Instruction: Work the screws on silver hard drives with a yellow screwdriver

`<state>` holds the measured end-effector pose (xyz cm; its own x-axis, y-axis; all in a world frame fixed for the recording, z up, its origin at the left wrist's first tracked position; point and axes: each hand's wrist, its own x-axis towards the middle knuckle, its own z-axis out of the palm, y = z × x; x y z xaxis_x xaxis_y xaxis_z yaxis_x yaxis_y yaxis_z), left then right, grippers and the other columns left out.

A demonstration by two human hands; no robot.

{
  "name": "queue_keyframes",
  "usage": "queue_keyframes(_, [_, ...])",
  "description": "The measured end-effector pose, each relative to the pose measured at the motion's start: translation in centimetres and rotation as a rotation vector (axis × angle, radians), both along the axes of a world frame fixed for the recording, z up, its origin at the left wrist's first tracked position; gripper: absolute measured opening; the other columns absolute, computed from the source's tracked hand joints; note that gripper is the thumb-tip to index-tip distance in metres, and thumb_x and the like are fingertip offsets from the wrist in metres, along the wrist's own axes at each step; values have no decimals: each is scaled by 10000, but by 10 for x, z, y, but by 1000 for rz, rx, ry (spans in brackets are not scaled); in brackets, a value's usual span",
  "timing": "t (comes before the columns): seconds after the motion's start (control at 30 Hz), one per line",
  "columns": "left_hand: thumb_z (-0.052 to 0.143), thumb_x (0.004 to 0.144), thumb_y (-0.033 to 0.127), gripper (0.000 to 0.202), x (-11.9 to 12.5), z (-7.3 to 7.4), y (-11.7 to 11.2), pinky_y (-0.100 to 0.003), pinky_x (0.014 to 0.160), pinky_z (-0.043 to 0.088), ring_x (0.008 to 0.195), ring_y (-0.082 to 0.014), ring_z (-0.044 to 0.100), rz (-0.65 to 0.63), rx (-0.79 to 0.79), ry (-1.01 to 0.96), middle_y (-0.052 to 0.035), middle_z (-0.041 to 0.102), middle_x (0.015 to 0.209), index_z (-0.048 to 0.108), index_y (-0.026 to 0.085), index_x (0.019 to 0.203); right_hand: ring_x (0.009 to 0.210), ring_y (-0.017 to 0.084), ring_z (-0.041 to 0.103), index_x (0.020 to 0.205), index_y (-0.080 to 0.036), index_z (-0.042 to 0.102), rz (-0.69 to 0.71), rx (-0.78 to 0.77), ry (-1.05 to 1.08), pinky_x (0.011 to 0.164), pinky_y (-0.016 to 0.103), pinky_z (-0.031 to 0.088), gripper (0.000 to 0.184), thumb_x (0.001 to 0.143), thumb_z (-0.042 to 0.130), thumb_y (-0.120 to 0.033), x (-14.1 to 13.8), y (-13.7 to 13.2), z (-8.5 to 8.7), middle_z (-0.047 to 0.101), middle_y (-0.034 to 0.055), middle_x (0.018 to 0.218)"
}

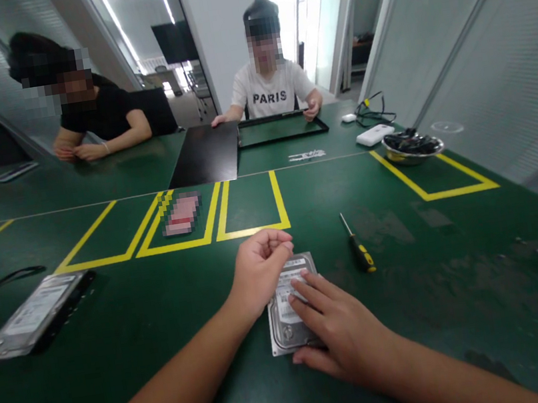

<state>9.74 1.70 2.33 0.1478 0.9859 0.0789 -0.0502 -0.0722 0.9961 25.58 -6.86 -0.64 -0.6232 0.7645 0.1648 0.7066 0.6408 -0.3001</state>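
Observation:
A silver hard drive (289, 336) lies label up on the green table in front of me. My left hand (263, 266) is closed over its far left part, thumb and fingertips brought together. Whatever those fingers may hold is too small or hidden to make out. Across the label rest the spread, outstretched fingers of my right hand (335, 326), and its thumb is at the drive's near edge. To the right, apart from both hands, lies a screwdriver (360, 255) with a black and yellow handle, its shaft pointing away from me.
A second drive (38, 313) lies at left by a black cable (5, 281). Yellow tape (253, 232) marks rectangles. Opposite sit two people; one touches a dark panel (204, 154) and a black frame (284, 137). A metal bowl (413, 154) and white box (375, 136) stand far right.

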Motion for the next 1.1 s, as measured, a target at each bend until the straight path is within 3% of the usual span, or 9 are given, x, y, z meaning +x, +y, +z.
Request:
queue_keyframes(0.1, [641,824,243,125,3,-4,13,-206,598,441,647,-104,572,-80,69,195,9,627,724,651,139,894,1402,417,379,1355,-66,577,1,1,10,1158,583,329,760,812,661,-591,-1,1,-3,503,225,1460])
queue_keyframes(0.27, [565,872,196,113,9,-9,31,-230,641,439,699,-122,610,-208,273,684,0,683,773,674,165,862,1401,418,378,1344,-70,585,0,5,28,1169,569,319,759,807,665,-600,-4,3,-2,510,217,1455])
queue_keyframes(0.33, [574,864,184,115,12,-10,36,-240,657,432,715,-131,615,-230,320,779,0,699,780,687,173,844,1397,416,383,1341,-72,586,2,5,35,1169,566,319,751,808,665,-595,-4,3,-1,511,215,1453])
queue_keyframes(0.53, [607,819,173,123,22,-14,42,-278,706,439,774,-177,637,-253,333,900,-38,736,811,728,171,796,1394,416,383,1353,-73,572,-2,-6,26,1169,566,319,756,819,646,-603,-4,1,-2,508,217,1452])
queue_keyframes(0.73, [577,777,152,173,22,-12,41,-250,666,448,718,-160,640,-270,312,973,-24,743,774,746,183,757,1400,401,377,1354,-79,565,7,2,34,1178,557,306,744,825,642,-596,-3,1,-3,504,211,1455])
queue_keyframes(0.93, [586,767,184,181,24,-9,38,-258,712,465,750,-170,644,-226,274,994,-35,753,805,766,199,768,1395,390,389,1355,-81,561,6,5,36,1170,555,322,728,820,664,-564,-4,-1,0,511,208,1449])
queue_keyframes(1.1, [617,753,202,163,24,-16,40,-236,646,455,718,-157,653,-207,183,965,-29,761,806,774,204,799,1400,405,376,1350,-73,563,2,5,23,1159,567,332,717,837,639,-568,-4,0,1,507,217,1451])
